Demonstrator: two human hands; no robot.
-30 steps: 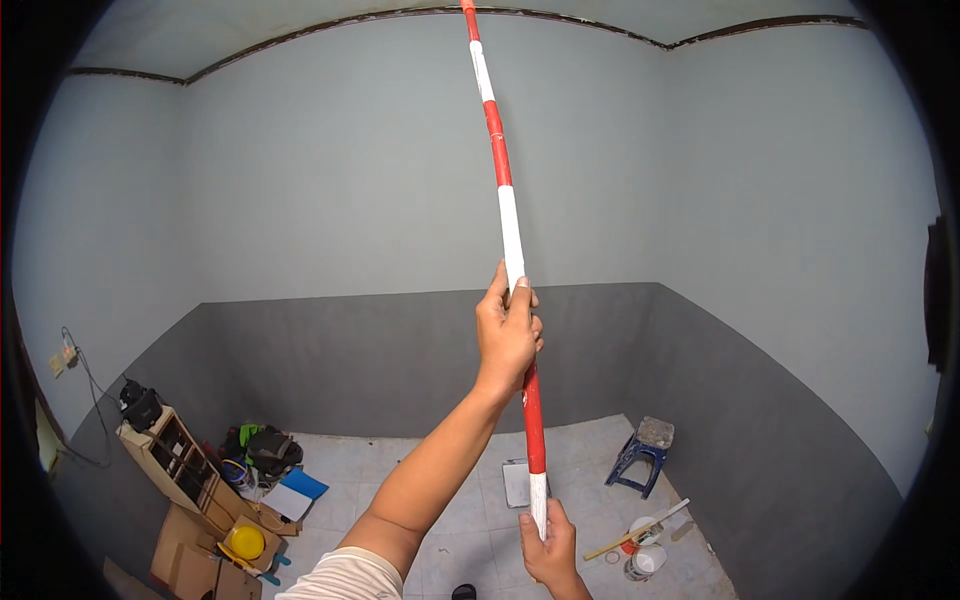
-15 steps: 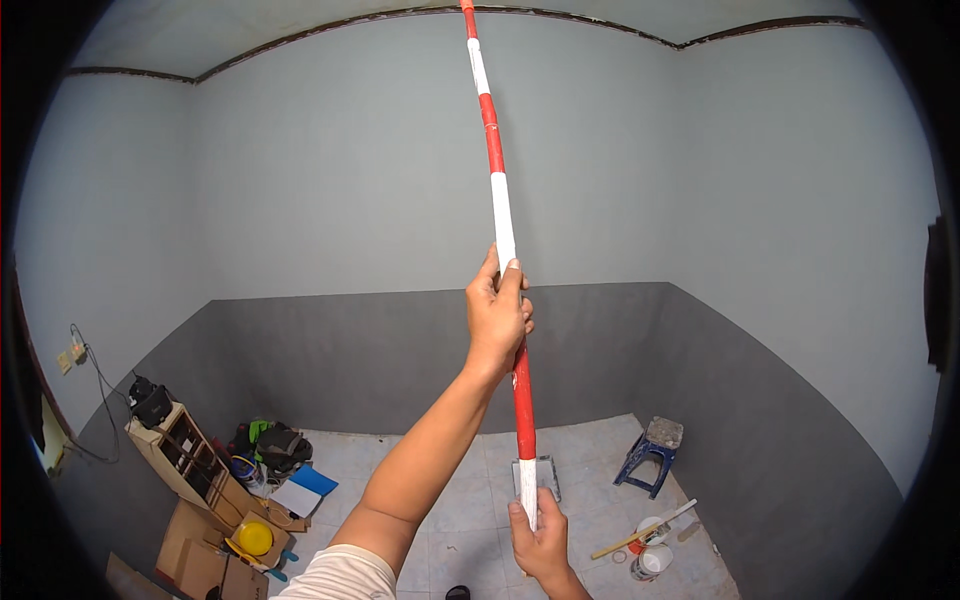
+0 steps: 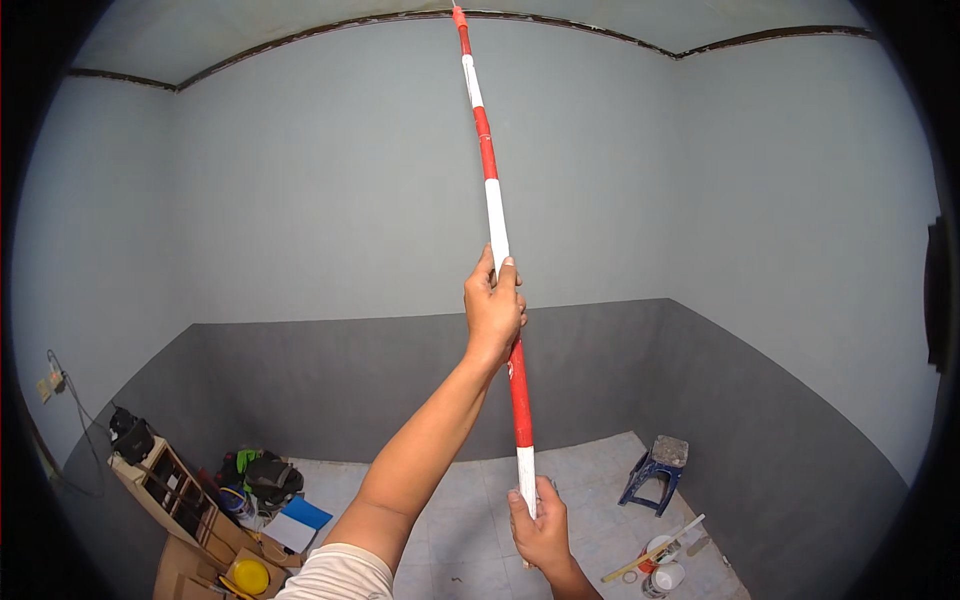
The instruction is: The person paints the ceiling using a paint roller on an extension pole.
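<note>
- The person held a long red-and-white pole (image 3: 489, 185) nearly upright, leaning a little to the left, with its top end right at the seam where the wall (image 3: 330, 200) met the ceiling (image 3: 300, 20).
- The left hand (image 3: 494, 305) was raised on an outstretched arm, its fingers (image 3: 487, 283) wrapped closed round the middle of the pole.
- The right hand (image 3: 541, 525) sat low at the bottom edge of view, its fingers closed round the white bottom end of the pole.
- The tip looked likely to scrape or chip the ceiling seam if it were pushed up harder, since it seemed already at or touching the dark line there; whether it truly touched could not be told.
- With so much length above the upper grip, a small twist of either wrist could have swung the top widely and knocked it along the wall.
- If the left hand had loosened, the pole might have tipped away and levered out of the right hand, because that hand held only the very end.
- A fall could have landed on the floor (image 3: 590, 500) clutter: a blue stool (image 3: 655, 470) and paint tins (image 3: 662, 565) near the right wall, a shelf (image 3: 165, 490), boxes and a yellow helmet (image 3: 250, 575) near the left wall.
- The raised arm would probably tire, which could make the hold shaky.
</note>
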